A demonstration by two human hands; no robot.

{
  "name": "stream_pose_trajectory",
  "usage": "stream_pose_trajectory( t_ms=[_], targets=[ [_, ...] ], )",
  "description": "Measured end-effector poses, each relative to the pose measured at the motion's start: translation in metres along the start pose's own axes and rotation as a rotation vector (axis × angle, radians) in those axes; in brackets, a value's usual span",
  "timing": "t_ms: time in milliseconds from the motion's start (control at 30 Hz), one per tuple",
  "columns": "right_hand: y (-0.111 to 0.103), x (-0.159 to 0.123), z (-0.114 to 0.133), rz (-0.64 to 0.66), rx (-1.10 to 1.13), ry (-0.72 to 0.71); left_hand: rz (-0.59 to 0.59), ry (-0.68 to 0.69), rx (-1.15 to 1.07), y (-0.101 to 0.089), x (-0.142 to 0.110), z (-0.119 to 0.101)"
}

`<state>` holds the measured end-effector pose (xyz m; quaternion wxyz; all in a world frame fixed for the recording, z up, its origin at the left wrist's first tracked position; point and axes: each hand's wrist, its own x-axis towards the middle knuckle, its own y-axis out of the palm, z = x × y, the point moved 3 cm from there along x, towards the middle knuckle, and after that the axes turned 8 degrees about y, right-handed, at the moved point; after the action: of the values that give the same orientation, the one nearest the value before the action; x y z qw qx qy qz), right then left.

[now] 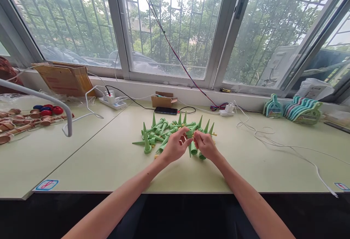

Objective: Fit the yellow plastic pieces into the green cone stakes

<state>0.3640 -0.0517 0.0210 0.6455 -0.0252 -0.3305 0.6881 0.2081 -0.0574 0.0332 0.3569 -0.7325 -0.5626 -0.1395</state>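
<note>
On the pale bench (109, 166), nearer us than the phone (166, 111), our left hand (175, 146) grips a green spike (190, 150) point-down; we should steady it, squaring up our curled right hand (205, 145), whose grasp we cannot tell.

Stickers (47, 185) on the table (109, 173) — red marks, nothing surely readable.

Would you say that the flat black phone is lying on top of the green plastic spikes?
No, the phone lies on the pale tabletop, between the spikes and the small brown cardboard box.
</note>
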Motion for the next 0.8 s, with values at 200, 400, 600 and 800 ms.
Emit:
stream_pose_trajectory(
  t_ms=[200,400,600,800],
  targets=[
    [-0.0002,-0.0013,0.0021,-0.009,0.025,0.005,0.011,0.097,0.095,0.0006,-0.0011,-0.0016],
    [0.0002,-0.0013,0.0036,-0.027,0.034,0.012,0.064,0.138,0.171,0.0005,-0.0018,-0.0037],
    [0.0,-0.0012,0.0054,-0.051,-0.003,-0.009,0.069,0.107,0.141,0.0007,-0.0026,-0.0056],
    [-0.0025,-0.0019,0.0082,-0.075,0.021,-0.044,0.035,0.034,0.032,0.0002,-0.0012,-0.0073]
  ],
)
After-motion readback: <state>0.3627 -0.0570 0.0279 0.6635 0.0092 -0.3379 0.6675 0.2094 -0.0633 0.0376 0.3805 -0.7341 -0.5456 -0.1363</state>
